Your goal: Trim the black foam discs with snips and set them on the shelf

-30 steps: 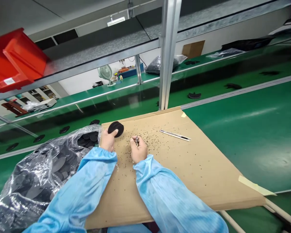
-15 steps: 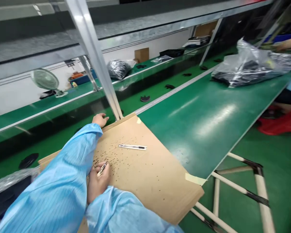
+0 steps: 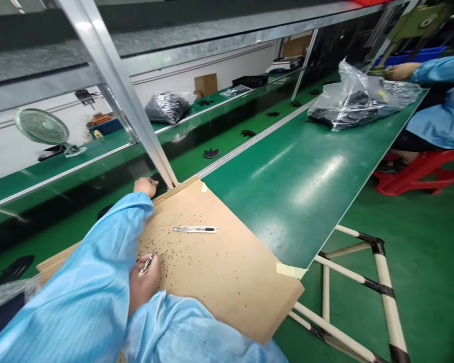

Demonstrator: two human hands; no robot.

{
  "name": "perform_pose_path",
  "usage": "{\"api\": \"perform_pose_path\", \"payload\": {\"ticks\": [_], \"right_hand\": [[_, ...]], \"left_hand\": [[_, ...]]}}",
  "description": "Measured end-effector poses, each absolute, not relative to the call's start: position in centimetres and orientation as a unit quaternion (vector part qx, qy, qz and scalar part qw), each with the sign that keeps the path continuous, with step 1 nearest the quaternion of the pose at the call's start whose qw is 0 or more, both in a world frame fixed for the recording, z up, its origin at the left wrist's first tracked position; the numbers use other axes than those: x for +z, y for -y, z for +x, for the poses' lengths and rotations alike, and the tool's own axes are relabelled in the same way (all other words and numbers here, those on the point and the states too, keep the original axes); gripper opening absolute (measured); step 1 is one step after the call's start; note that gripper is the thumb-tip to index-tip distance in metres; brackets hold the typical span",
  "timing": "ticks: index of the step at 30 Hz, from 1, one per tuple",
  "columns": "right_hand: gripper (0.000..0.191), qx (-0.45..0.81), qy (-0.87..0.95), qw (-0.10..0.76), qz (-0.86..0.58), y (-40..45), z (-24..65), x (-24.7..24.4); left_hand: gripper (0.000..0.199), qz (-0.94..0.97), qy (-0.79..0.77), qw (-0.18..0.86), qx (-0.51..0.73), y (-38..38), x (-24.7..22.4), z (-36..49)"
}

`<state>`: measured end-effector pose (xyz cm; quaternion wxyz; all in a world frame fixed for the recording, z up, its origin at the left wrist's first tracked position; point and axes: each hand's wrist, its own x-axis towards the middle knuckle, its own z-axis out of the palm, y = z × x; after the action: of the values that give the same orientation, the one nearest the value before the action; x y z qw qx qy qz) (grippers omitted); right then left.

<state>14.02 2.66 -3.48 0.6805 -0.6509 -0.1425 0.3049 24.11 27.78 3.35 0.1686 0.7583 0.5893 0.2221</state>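
Note:
My left hand [image 3: 146, 187] reaches past the cardboard's far edge over the green conveyor belt. Its fingers are closed at a dark part [image 3: 161, 181] beside the metal post, whose shape is mostly hidden. Low over the cardboard sheet [image 3: 227, 282], my right hand [image 3: 146, 285] grips a slim utility knife [image 3: 146, 264], partly covered by the fingers. A second utility knife [image 3: 195, 229] lies flat on the cardboard, right of my hands. Many tiny dark scraps [image 3: 166, 249] are scattered around the right hand.
Black curved parts [image 3: 211, 153] lie spaced along the belt. A metal post [image 3: 124, 96] rises by the cardboard's far corner. Clear plastic bags of dark parts [image 3: 348, 103] rest on the green table [image 3: 287, 181]. A co-worker's sleeve [image 3: 442, 69] and red stool [image 3: 412, 174] are at right.
The view has swung right, showing more of the co-worker. My left hand's fingers, apart before, have closed near the post. The right hand keeps its utility knife at about the same spot.

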Motion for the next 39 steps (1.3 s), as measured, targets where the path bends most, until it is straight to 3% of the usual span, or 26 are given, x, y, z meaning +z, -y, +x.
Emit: {"api": "perform_pose_path", "payload": {"ticks": [3,7,9,13,17,21,25,30,33,39], "right_hand": [[0.012,0.298,0.145,0.695,-0.638,-2.3,14.2,-2.4],[0.007,0.296,0.187,0.714,-0.606,-2.0,15.7,-1.3],[0.013,0.3,0.234,0.728,-0.57,-1.9,16.5,-0.7],[0.031,0.362,0.335,0.742,-0.454,-1.1,16.9,0.3],[0.024,0.392,0.457,0.675,-0.426,0.1,16.0,0.5],[0.018,0.378,0.524,0.615,-0.451,0.6,15.9,0.3],[0.019,0.406,0.576,0.566,-0.428,0.3,16.6,0.2],[0.018,0.43,0.61,0.527,-0.407,0.2,16.5,0.1],[0.028,0.445,0.574,0.551,-0.41,0.1,16.2,-0.1],[0.036,0.42,0.531,0.575,-0.459,-0.6,16.3,-1.2]], "left_hand": [[0.017,0.723,-0.62,0.153,0.263,-24.8,5.5,19.7],[0.027,0.696,-0.589,0.237,0.336,-17.3,7.6,12.9],[0.029,0.701,-0.564,0.253,0.356,-12.5,7.8,9.8],[0.03,0.689,-0.546,0.265,0.396,-3.9,5.9,5.2],[0.025,0.623,-0.563,0.277,0.467,0.7,2.0,2.9],[0.022,0.501,-0.538,0.359,0.575,1.7,-0.6,2.0],[0.034,0.369,-0.472,0.445,0.666,1.3,-0.4,0.8],[0.046,0.431,-0.431,0.639,0.469,1.7,0.0,0.0],[0.036,0.461,-0.437,0.644,0.427,1.9,-0.5,0.2],[0.026,0.304,-0.425,0.614,0.591,0.9,-0.7,0.2]]}}
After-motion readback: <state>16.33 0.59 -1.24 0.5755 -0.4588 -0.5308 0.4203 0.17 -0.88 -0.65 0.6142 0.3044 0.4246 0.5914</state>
